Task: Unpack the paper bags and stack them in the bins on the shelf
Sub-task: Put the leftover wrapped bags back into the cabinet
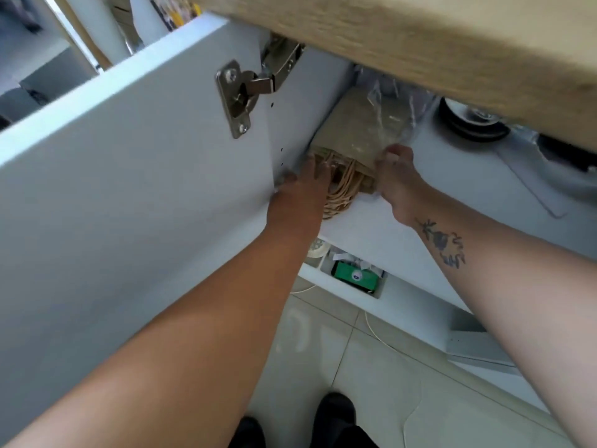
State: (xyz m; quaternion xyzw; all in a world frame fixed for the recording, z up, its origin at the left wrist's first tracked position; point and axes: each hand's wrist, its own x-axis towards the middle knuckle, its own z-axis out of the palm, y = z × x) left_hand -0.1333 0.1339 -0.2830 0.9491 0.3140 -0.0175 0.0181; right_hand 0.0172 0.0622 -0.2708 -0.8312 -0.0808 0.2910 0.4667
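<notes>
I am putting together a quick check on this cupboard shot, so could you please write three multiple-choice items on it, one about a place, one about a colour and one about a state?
1. Where does the stack of paper bags lie?
A. On the floor tiles
B. On the white shelf inside the cupboard
C. On top of the wooden counter

2. What colour is the packet on the lower shelf?
A. Green
B. Red
C. Yellow

3. How does the cupboard door stand?
A. Shut
B. Taken off its hinge
C. Swung open

Answers:
1 B: the bags rest on the white shelf, with the left hand and the right hand at their handle end.
2 A: the packet is green.
3 C: the cupboard door stands open, its hinge exposed and attached.
</notes>
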